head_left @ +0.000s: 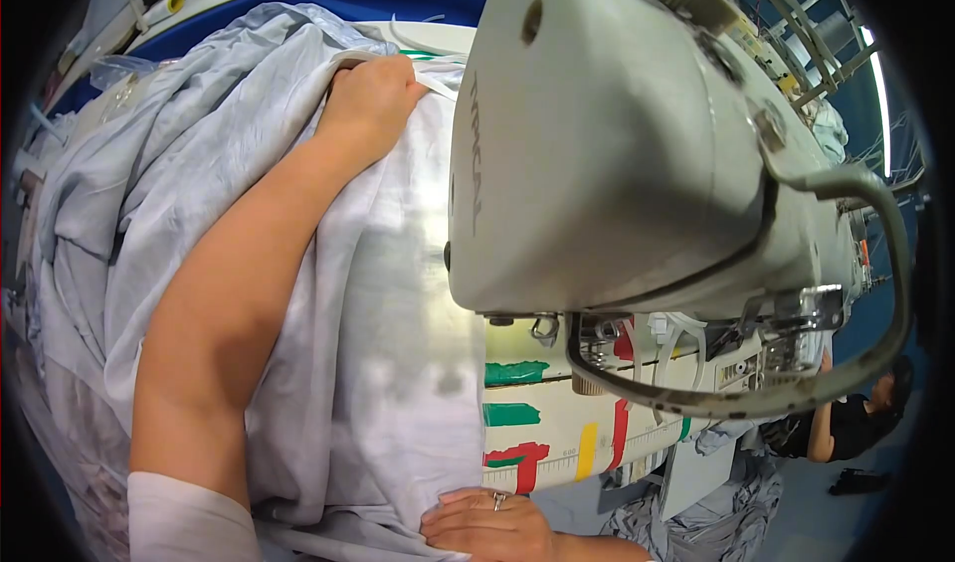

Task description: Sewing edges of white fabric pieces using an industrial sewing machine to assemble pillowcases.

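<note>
A large pale grey-white cloth (pixel 398 293) spreads over the sewing table, its right part smooth and the rest in folds. My left hand (pixel 373 104) reaches to the far side and is closed on the cloth near its far edge. By the table's near edge, my right hand (pixel 487 524), with a ring on one finger, lies flat on the cloth, fingers stretched out. The grey head of a sewing machine (pixel 607 154) stands just right of the cloth and hides the cloth's far right edge and the needle area.
Red, green and yellow tape strips (pixel 588 450) mark the table (pixel 562 468) beside a ruler scale. A curved metal lever (pixel 686 398) hangs from the machine. Grey fabric (pixel 686 522) is heaped beyond the table, and another person (pixel 846 428) is at the right. A blue trough (pixel 398 0) runs behind.
</note>
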{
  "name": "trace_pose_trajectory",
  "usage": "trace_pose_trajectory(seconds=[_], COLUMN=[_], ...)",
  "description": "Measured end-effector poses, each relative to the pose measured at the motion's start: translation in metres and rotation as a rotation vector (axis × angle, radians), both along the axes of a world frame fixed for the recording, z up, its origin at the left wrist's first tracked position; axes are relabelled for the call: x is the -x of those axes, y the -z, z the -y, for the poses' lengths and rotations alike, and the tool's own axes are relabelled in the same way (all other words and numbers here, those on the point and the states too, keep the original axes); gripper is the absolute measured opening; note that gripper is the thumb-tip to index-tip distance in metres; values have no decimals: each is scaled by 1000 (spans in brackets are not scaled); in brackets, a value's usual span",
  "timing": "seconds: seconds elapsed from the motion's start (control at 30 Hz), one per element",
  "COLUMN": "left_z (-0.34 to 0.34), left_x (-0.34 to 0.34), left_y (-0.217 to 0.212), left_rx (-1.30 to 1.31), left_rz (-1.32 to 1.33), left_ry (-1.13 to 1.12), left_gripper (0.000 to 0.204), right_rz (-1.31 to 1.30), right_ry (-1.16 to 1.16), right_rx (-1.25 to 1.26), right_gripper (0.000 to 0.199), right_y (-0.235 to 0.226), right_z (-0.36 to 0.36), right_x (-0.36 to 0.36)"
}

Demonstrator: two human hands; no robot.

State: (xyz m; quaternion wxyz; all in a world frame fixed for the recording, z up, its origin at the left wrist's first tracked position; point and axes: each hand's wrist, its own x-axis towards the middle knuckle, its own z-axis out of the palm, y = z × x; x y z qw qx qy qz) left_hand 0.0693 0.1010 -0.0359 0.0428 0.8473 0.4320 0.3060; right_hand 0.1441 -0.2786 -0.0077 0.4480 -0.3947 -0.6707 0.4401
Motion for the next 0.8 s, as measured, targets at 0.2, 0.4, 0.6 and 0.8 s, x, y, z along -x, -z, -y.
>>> trace_pose_trajectory(seconds=[0.2,0.4,0.6,0.8], left_z=[-45,-89,-14,188], left_x=[-21,-22,-5,162], left_y=[5,-3,-46,-96], left_rx=[-1,-17,210,-260], left_rz=[-29,-153,-350,-231], left_ry=[36,-48,36,293], left_gripper=[26,27,63,47], right_rz=[140,142,354,672], right_ry=[79,120,205,213], right_rx=[-59,-20,-185,-479], right_gripper=[24,18,18,29], right_y=[12,5,3,3], right_z=[-16,-50,-32,-25], right_x=[-12,-7,4,30])
